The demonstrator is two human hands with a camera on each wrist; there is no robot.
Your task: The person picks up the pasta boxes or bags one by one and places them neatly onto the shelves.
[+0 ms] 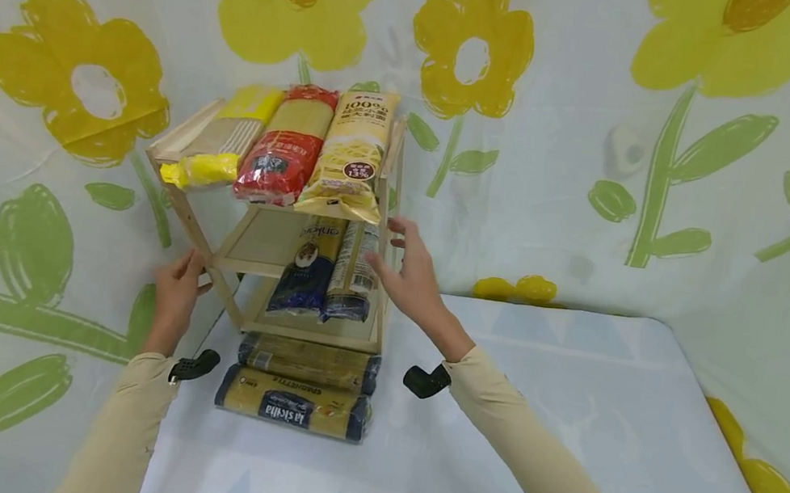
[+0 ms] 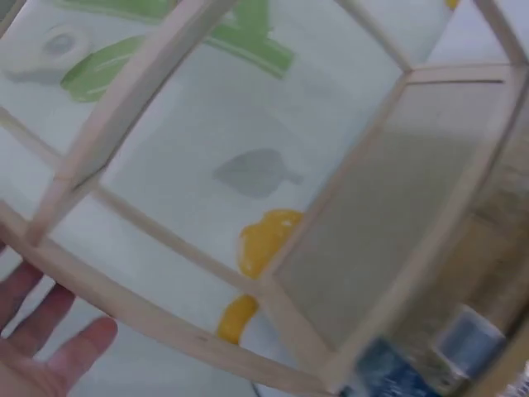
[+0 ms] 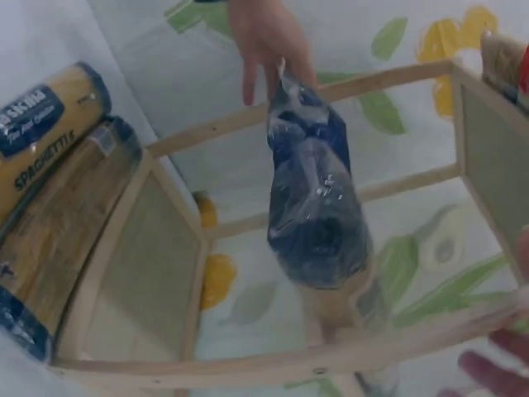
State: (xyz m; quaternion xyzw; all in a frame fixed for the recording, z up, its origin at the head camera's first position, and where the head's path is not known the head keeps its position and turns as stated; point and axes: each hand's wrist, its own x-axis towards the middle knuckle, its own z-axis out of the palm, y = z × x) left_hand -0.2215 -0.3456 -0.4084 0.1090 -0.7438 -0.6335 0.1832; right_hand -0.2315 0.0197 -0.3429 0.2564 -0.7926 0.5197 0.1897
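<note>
At the table's (image 1: 564, 428) back left corner stands a wooden rack (image 1: 388, 197) with three pasta packets on its top shelf: a yellow one (image 1: 220, 141), a red one (image 1: 285, 144) and a pale yellow one (image 1: 352, 156). Two dark-blue packets (image 1: 322, 271) lean on the lower shelf, and two spaghetti packs (image 1: 298, 390) lie on the table just in front. The left hand (image 1: 176, 295) touches the rack's left leg, fingers loosely curled; the right hand (image 1: 410, 269) lies against its right post, fingers relaxed and grasping nothing. The right wrist view alone shows a blue packet end-on through the frame (the left wrist view gives mostly bare slats, with straight fingertips (image 2: 74, 351) below). A flowered cloth (image 1: 706, 152) hangs behind.
</note>
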